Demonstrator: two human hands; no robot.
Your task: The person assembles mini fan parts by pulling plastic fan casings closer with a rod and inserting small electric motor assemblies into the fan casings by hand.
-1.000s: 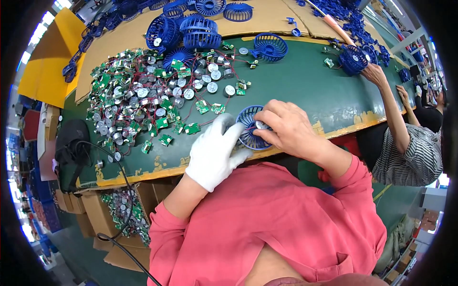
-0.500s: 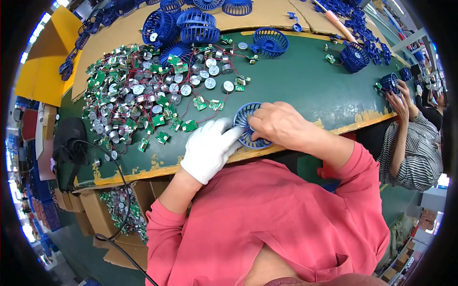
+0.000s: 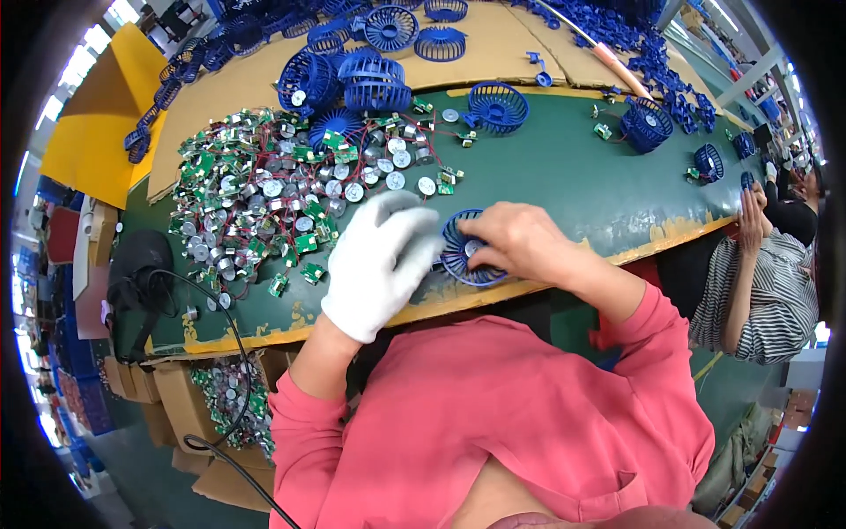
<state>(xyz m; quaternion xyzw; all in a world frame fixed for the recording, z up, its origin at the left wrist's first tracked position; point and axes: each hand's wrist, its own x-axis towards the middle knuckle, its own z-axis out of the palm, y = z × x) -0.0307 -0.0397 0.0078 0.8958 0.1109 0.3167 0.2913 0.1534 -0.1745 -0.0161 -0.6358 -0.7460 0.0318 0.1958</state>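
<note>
A round blue fan grille [image 3: 460, 256] lies on the green table [image 3: 564, 185] near its front edge. My bare right hand [image 3: 520, 242] rests on top of it, fingers curled over a small silver motor at its middle. My left hand [image 3: 381, 260], in a white glove, touches the grille's left rim and partly hides it. Both sleeves are pink.
A heap of small silver motors with green circuit boards and red wires [image 3: 273, 198] lies left of my hands. Blue grilles [image 3: 352, 79] are stacked at the back on cardboard. Another person in a striped shirt [image 3: 762, 282] works at the right. A black cable [image 3: 220, 353] hangs over the front edge.
My gloved left hand has shifted up and closer to the grille's left rim. My right hand stays on the grille, and the person at the right has drawn their hand back.
</note>
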